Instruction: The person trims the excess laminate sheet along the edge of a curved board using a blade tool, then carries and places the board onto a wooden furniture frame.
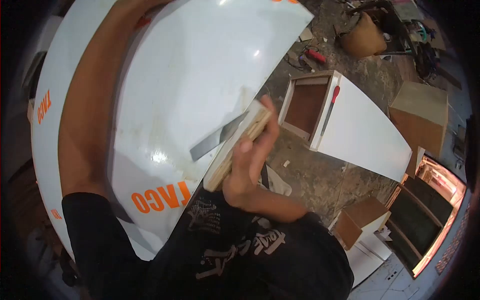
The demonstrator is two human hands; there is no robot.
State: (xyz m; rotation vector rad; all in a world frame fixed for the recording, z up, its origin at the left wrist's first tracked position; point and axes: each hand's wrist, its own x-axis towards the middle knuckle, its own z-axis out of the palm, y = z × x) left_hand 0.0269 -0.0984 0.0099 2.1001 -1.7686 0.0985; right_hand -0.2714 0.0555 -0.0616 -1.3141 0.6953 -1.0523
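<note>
Right hand (245,172) grips wooden strip (220,170) at white panel's edge (282,56), floor (310,177) beyond.

White TACO-printed panel (185,85), stained floor (320,182) bearing white-sided cabinet (362,130), brown box (420,117)

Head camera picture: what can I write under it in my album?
Workshop moment: a right hand holds a wooden block by a white panel with orange "TACO" lettering.

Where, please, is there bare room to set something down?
The white sheet is bare above the metal strip, between the left arm and the sheet's right edge. The white box's side is bare right of the red-handled tool. Crowded: around the right hand and wooden piece.
</note>
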